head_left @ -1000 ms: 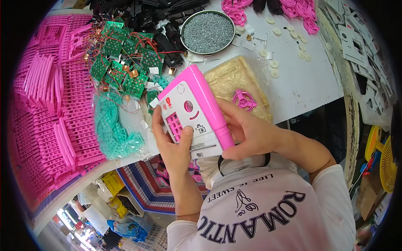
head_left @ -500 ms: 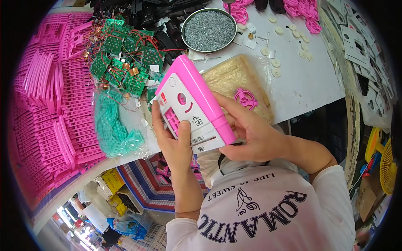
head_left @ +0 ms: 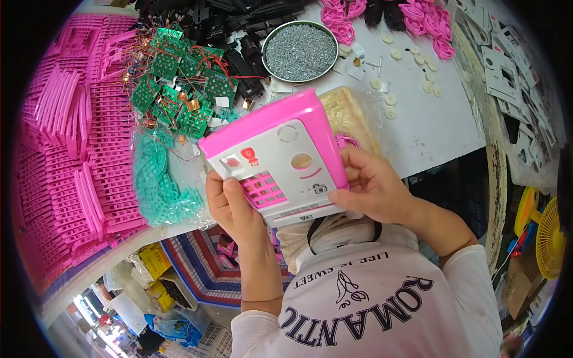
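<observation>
Both hands hold up a pink plastic toy housing [head_left: 330, 128] with a white printed face panel [head_left: 271, 149]. The panel has a round hole, a curved slot and a window showing a pink grid. My left hand [head_left: 236, 209] grips the lower left edge, thumb on the front. My right hand [head_left: 373, 186] pinches the right edge near its lower corner, some fingers hidden behind. Behind the housing lies a yellowish padded bundle in clear plastic [head_left: 341, 107], and a pink ring-shaped part [head_left: 346, 140] on it is mostly covered.
Stacked pink grid parts [head_left: 107, 155] fill the left side. Near them lie green circuit boards with wires [head_left: 179, 89] and a bag of teal parts [head_left: 158, 179]. A round tray of small screws [head_left: 285, 74], black parts [head_left: 239, 15] and white discs [head_left: 391, 99] sit farther back.
The housing has turned so its panel faces up more squarely and its long edge has swung round. My right hand has shifted to the right along with its edge.
</observation>
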The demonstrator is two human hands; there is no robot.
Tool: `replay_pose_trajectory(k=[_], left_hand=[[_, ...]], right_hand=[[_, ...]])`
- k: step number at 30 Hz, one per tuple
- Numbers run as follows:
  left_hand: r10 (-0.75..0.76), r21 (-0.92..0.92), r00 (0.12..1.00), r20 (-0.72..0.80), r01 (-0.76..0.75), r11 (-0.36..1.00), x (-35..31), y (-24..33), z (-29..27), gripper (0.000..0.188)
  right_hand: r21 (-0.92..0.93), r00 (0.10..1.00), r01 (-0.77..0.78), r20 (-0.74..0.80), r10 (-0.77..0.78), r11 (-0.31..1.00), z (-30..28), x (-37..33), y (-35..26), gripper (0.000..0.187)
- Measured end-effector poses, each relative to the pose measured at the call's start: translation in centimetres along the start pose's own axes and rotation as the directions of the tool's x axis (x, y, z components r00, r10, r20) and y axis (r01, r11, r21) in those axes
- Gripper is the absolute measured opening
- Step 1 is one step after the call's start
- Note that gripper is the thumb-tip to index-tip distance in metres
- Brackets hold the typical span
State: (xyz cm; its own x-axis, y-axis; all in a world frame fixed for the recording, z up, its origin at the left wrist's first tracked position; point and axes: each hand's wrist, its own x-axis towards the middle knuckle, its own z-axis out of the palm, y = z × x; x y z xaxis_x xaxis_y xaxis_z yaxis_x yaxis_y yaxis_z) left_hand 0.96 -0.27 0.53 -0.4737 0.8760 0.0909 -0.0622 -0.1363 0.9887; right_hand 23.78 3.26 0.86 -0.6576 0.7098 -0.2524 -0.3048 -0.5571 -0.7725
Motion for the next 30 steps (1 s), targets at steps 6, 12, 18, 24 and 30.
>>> replay_pose_trajectory(k=[6,12,18,24,30], left_hand=[[0.021,0.001,0.992,0.123,-0.022,1.000,0.8,0.3,-0.7,0.052],[0.254,0.173,0.956,0.145,-0.277,0.945,0.0,1.0,1.6,0.033],[0.103,0.270,0.973,0.208,-0.159,0.950,1.3,2.3,1.6,0.033],[-0.008,0.321,0.976,0.219,-0.065,0.945,-1.2,0.6,0.5,0.045],[-0.049,0.536,0.964,0.261,-0.102,0.838,-2.5,-0.3,-1.3,0.046]], right_hand=[[-0.223,0.998,0.048,0.059,-0.035,0.974,-1.7,-0.4,-1.4,0.038],[-0.342,0.973,0.136,-0.133,-0.191,0.930,-0.8,2.0,-2.6,0.029],[-0.278,0.935,0.247,-0.184,-0.303,0.928,-0.9,2.2,-2.0,0.027],[-0.247,0.839,0.406,-0.281,-0.466,0.880,-1.1,2.8,-2.3,0.029],[-0.183,0.881,0.307,-0.317,-0.351,0.934,-1.4,2.7,-1.6,0.033]])
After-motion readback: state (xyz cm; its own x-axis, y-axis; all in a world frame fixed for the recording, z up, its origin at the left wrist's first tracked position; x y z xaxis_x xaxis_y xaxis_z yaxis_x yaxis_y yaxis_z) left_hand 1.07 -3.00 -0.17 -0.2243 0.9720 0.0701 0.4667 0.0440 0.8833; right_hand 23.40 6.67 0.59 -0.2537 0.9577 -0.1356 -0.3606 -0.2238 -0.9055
